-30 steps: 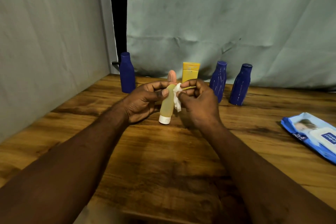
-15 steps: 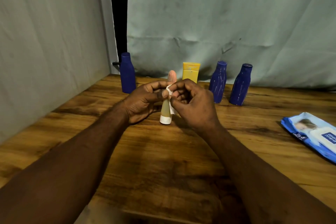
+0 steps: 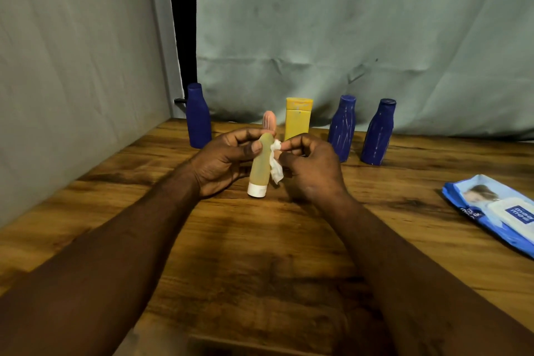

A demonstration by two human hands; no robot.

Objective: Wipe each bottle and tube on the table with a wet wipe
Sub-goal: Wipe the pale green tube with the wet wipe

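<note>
Yellow-green tube (image 3: 261,163), white-capped, in left hand (image 3: 222,163), wipe (image 3: 276,167) against it

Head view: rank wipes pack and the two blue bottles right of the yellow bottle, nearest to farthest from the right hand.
1. Inner blue bottle, just behind the right hand.
2. Outer blue bottle, farther right.
3. Wipes pack, far right.
</note>
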